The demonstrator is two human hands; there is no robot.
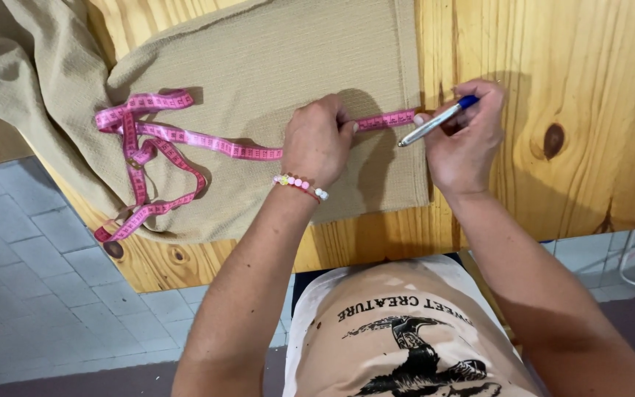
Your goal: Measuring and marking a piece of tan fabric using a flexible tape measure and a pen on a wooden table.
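A broad knotty pine table [553, 66] of pale orange planks carries the work, its near edge just ahead of a person in a white printed T-shirt [406, 331]. Spread over the table lies a beige waffle-weave cloth [273, 59], its left part bunched and hanging off the table's corner above a floor of grey square tiles [31, 272]. Across the cloth runs a pink flexible measuring tape [207, 140]: one end is stretched flat to the cloth's right hem, the rest trails away left of the grip in loose loops, one loop dangling over the table's edge. The left hand [317, 143], a bracelet of pastel beads [300, 184] at its wrist, presses fingers closed down on the tape, pinning it against the cloth. Just right of that hold, the right hand [464, 136] is clamped around a silver pen with a blue cap [435, 122], gripped like a writing tool, its tip resting at the tape's end, by the cloth's hem.
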